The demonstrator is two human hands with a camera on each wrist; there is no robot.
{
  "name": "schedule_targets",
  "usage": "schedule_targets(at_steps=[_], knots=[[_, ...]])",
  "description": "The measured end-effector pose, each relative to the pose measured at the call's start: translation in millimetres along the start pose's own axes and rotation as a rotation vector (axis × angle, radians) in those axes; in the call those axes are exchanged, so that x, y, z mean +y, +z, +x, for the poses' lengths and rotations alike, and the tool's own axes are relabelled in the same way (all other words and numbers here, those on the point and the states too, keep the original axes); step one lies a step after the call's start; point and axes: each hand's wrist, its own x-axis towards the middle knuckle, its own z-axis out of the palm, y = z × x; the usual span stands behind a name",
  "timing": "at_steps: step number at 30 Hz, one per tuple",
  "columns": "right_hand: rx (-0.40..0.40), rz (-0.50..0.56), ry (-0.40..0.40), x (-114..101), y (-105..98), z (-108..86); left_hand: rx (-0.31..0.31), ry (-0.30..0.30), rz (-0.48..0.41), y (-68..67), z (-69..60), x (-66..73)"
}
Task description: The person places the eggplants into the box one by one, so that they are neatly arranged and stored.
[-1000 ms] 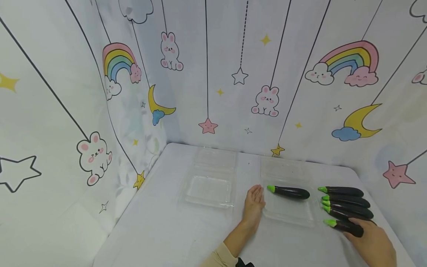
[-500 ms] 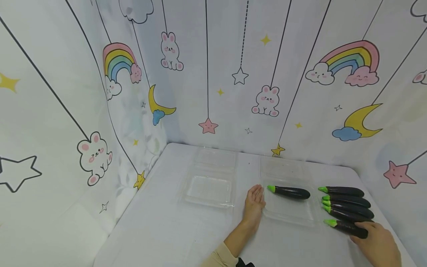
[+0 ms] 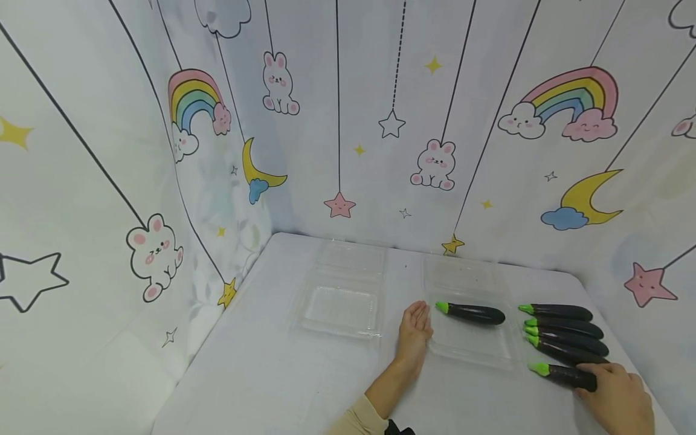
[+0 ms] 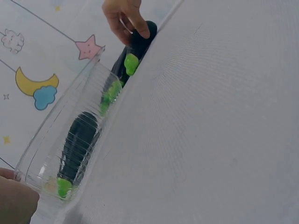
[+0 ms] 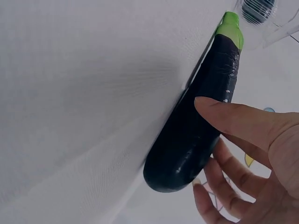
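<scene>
My right hand (image 3: 617, 393) grips the thick end of a dark eggplant (image 3: 571, 376) with a green stem end, at the near end of an eggplant row. In the right wrist view, the thumb (image 5: 229, 114) lies across this eggplant (image 5: 191, 126), which is against the white cloth, and the other fingers are on its far side. My left hand (image 3: 415, 329), fingers fairly straight, touches the left side of a clear plastic clamshell container (image 3: 470, 357). One eggplant (image 3: 475, 313) lies crosswise inside that container; the left wrist view shows it through the ridged wall (image 4: 96, 88).
Several other eggplants (image 3: 565, 329) lie side by side at the table's right, stems pointing left. A second open clear container (image 3: 339, 329) stands left of my left hand. Printed curtains (image 3: 370, 175) enclose the white table (image 3: 255, 362) at the back and sides.
My right hand and its eggplant have shifted slightly to the right and nearer, widening the gap to the row. The left hand and both containers have stayed in place.
</scene>
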Motion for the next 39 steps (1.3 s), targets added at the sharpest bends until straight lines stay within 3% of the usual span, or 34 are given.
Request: schedule_targets(at_steps=[4, 12, 18, 27, 39], knots=[[-0.013, -0.003, -0.009, 0, -2, -0.2, 0.005, -0.003, -0.003, -0.1, 0.3, -0.2], [-0.032, 0.07, -0.107, 6, -3, 0.1, 0.01, -0.006, -0.002, -0.7, 0.5, 0.5], [0.068, 0.085, -0.16, 11, -2, -0.1, 0.011, -0.008, 0.003, 0.0, 0.4, 1.0], [0.118, 0.044, -0.117, 2, -14, -8.3, 0.017, -0.003, -0.002, 0.2, 0.7, 0.5], [0.205, 0.076, -0.107, -9, -30, -15.8, 0.006, -0.004, -0.002, 0.1, -0.9, 0.7]])
